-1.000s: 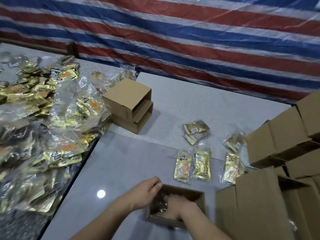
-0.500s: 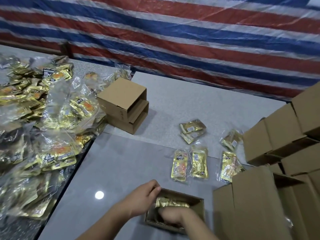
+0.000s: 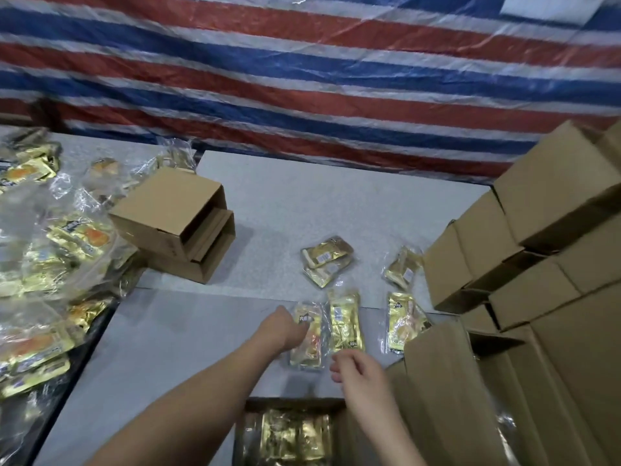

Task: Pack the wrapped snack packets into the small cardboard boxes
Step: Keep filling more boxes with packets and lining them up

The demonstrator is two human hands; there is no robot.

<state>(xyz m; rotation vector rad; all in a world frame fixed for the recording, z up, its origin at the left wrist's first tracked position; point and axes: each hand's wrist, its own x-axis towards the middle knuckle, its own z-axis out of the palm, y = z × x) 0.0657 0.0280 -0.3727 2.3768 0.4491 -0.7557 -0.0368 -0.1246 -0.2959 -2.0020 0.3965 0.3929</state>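
Head view, hands:
Left hand (image 3: pixel 282 326): reaches forward over the bench, fingers lying on the left edge of a snack packet (image 3: pixel 307 336); whether they curl round it or only rest on it I cannot tell.
Right hand (image 3: pixel 358 368): hovers just near of the loose packets, fingers loosely curled, holding nothing.

Head view, task things:
Touched packet: gold wrapper in clear film, lying flat, lengthwise near-to-far, just left of a second packet (image 3: pixel 346 322) and touching it.
Third packet (image 3: pixel 401 319): right of those two, its right edge against the large carton (image 3: pixel 447 391).
Stacked pair of packets (image 3: pixel 327 258): farther off on the bench, one lying on the other.
Single packet (image 3: pixel 403 267): far right, close beside the stacked boxes (image 3: pixel 524 250).
Open small box (image 3: pixel 289 432): at the near edge between the two forearms, gold packets already lying in it.
Two empty small boxes (image 3: pixel 178 223): far left of centre, one on top of the other, open sides facing right.
Heap of packets (image 3: pixel 50 264): covers the left of the scene, many in clear bags.

Head view, surroundings:
Bench (image 3: pixel 279 210): grey speckled top.
Tarpaulin (image 3: pixel 302 79): red, white and blue stripes, hanging behind the bench.
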